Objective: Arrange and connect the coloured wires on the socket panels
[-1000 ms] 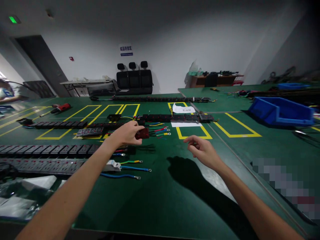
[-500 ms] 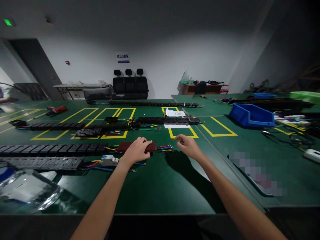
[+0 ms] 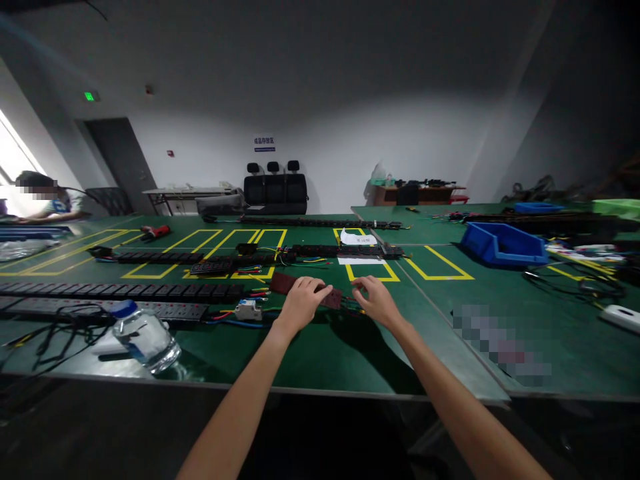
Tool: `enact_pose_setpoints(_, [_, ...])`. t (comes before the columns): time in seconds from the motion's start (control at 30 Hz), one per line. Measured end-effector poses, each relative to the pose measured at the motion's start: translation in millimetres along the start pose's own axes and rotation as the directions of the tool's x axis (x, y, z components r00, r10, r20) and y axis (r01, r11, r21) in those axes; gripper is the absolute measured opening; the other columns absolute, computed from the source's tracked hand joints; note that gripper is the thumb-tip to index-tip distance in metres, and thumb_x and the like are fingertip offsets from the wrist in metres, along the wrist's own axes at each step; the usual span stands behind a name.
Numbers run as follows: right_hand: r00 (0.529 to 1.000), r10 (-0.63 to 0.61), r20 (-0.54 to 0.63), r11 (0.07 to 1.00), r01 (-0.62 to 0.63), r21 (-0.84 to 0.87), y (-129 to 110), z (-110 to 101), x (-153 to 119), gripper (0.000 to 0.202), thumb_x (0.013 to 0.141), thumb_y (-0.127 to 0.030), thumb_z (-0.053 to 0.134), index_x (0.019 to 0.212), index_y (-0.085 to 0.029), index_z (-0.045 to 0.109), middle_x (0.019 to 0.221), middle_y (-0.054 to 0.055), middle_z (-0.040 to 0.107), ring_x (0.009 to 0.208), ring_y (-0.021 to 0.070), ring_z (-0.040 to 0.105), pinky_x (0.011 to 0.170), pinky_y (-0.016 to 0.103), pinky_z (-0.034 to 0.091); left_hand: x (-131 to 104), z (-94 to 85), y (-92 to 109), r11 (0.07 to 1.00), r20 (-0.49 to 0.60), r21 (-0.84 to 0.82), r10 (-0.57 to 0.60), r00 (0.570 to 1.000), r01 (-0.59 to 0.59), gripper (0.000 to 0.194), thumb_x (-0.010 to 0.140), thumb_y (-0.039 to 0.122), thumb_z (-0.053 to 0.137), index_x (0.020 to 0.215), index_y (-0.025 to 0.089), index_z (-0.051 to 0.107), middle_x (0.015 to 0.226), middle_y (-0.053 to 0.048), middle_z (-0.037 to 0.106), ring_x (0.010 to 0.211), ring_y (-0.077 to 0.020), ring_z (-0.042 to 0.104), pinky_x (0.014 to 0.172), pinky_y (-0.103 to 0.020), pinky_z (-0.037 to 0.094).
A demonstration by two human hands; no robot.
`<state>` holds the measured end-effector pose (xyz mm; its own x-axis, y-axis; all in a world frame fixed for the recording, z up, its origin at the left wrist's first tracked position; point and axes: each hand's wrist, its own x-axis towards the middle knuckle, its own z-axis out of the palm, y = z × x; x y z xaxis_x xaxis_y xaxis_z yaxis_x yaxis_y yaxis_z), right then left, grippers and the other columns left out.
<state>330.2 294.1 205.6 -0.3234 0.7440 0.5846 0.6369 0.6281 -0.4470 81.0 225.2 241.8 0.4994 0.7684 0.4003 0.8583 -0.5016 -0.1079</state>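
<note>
The dark red socket module [image 3: 283, 284] sits at twelve o'clock from the wearer, over the green surface [image 3: 300, 353], its length running from ten to four o'clock; whether it touches the surface cannot be told. The left hand [image 3: 303, 303] is draped over it, fingers across the top and thumb on the near side, seemingly gripping it. The right hand [image 3: 375, 300] curls loosely, thumb and fingers beside the wires [image 3: 353, 304] at the module's four-o'clock end; whether it pinches one cannot be told.

Turning the module with a wire caught could strain a joint or bend a terminal. Drawn toward nine o'clock, it might snag the leads of the miniature circuit breaker [image 3: 248, 309]. A forearm sweeping to eight o'clock could topple the plastic bottle [image 3: 145, 337], wetting the sockets close by.

Counted: one red module, one breaker, one blue-capped bottle, two long socket strips at nine o'clock, black [image 3: 125, 291] and grey [image 3: 170, 310], one red power drill [image 3: 156, 231] at ten, and two blue bins towards two o'clock, near [image 3: 503, 245] and far [image 3: 537, 207]. The wires are too small to count.
</note>
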Motion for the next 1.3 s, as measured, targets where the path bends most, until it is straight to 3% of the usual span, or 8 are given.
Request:
enact_pose_setpoints(0.27, [0.999, -0.028, 0.018, 0.998, 0.029, -0.063, -0.1, 9.0, -22.2, 0.018, 0.096, -0.032, 0.054, 0.099, -0.023, 0.069, 0.098, 0.008, 0.069, 0.096, 0.0255, 0.060, 0.088, 0.038, 0.046, -29.5, 7.2, -10.6, 0.991, 0.014, -0.027, -0.130, 0.991, 0.130, 0.060, 0.084, 0.011, 0.064, 0.142, 0.028, 0.057, 0.127, -0.009, 0.062, 0.116, -0.0274, 0.056, 0.104, -0.045, 0.046])
enact_pose_setpoints(0.4, [1.000, 0.000, 0.023, 0.996, 0.002, -0.085, 4.9, 9.0, -24.1, 0.016, 0.095, -0.027, 0.054, 0.096, -0.022, 0.068, 0.091, 0.007, 0.068, 0.089, 0.0242, 0.060, 0.082, 0.035, 0.045, -38.0, 15.1, -6.8, 0.987, -0.022, -0.022, -0.162, 0.987, 0.161, 0.066, 0.081, 0.007, 0.059, 0.144, 0.028, 0.056, 0.128, -0.010, 0.062, 0.122, -0.0284, 0.055, 0.115, -0.049, 0.038])
enact_pose_setpoints(0.5, [0.999, 0.032, 0.016, 0.995, -0.030, -0.095, 9.7, 6.3, -25.7, 0.017, 0.096, -0.026, 0.052, 0.094, -0.021, 0.068, 0.088, 0.007, 0.068, 0.087, 0.0235, 0.059, 0.078, 0.034, 0.043, -40.7, 18.3, 0.4, 0.987, -0.053, -0.013, -0.159, 0.986, 0.159, 0.060, 0.086, 0.018, 0.061, 0.145, 0.027, 0.055, 0.133, -0.012, 0.060, 0.129, -0.0311, 0.051, 0.121, -0.053, 0.029])
enact_pose_setpoints(0.6, [0.998, 0.056, 0.012, 0.995, -0.055, -0.089, 11.7, 4.9, -26.4, 0.019, 0.097, -0.027, 0.050, 0.091, -0.021, 0.067, 0.086, 0.007, 0.068, 0.084, 0.0228, 0.059, 0.076, 0.033, 0.042, -41.2, 19.6, 4.2, 0.986, -0.071, 0.002, -0.169, 0.983, 0.169, 0.052, 0.094, 0.033, 0.059, 0.145, 0.024, 0.054, 0.136, -0.014, 0.058, 0.130, -0.0320, 0.050, 0.119, -0.054, 0.030])
enact_pose_setpoints(0.73, [0.998, 0.057, 0.018, 0.997, -0.056, -0.056, 9.5, 7.0, -25.7, 0.020, 0.097, -0.032, 0.052, 0.089, -0.022, 0.067, 0.085, 0.007, 0.068, 0.083, 0.0230, 0.059, 0.076, 0.033, 0.042, -34.2, 20.5, 1.3, 0.985, -0.048, 0.039, -0.167, 0.985, 0.169, 0.046, 0.100, 0.042, 0.055, 0.140, 0.020, 0.057, 0.126, -0.015, 0.062, 0.121, -0.0315, 0.055, 0.111, -0.052, 0.036])
enact_pose_setpoints(0.9, [0.997, 0.075, 0.000, 0.997, -0.075, -0.010, 7.7, 6.7, -20.5, 0.025, 0.098, -0.034, 0.048, 0.089, -0.022, 0.067, 0.087, 0.007, 0.070, 0.084, 0.0234, 0.061, 0.077, 0.034, 0.043, -14.2, 25.9, -7.8, 0.995, 0.053, 0.062, -0.079, 0.995, 0.076, 0.040, 0.101, 0.041, 0.059, 0.139, 0.030, 0.058, 0.116, -0.010, 0.062, 0.106, -0.0256, 0.060, 0.091, -0.038, 0.044])
enact_pose_setpoints(1.17, [0.995, 0.045, 0.084, 0.998, -0.049, 0.038, 12.1, -12.3, 24.1, 0.025, 0.096, -0.035, 0.050, 0.088, -0.020, 0.069, 0.079, 0.005, 0.070, 0.071, 0.0211, 0.061, 0.065, 0.032, 0.040, 15.9, 31.8, -30.1, 0.997, 0.093, 0.073, -0.020, 0.995, 0.013, 0.045, 0.100, 0.039, 0.062, 0.144, 0.031, 0.056, 0.119, -0.011, 0.058, 0.112, -0.0271, 0.054, 0.094, -0.038, 0.037])
enact_pose_setpoints(1.3, [0.991, 0.003, 0.136, 0.999, -0.009, 0.041, 18.5, -9.4, 36.5, 0.021, 0.095, -0.033, 0.053, 0.091, -0.020, 0.069, 0.083, 0.006, 0.071, 0.077, 0.0226, 0.063, 0.069, 0.033, 0.042, 18.2, 31.7, -38.9, 0.997, 0.089, 0.074, -0.037, 0.995, 0.030, 0.048, 0.096, 0.041, 0.067, 0.141, 0.029, 0.057, 0.117, -0.010, 0.057, 0.108, -0.0270, 0.054, 0.092, -0.038, 0.038])
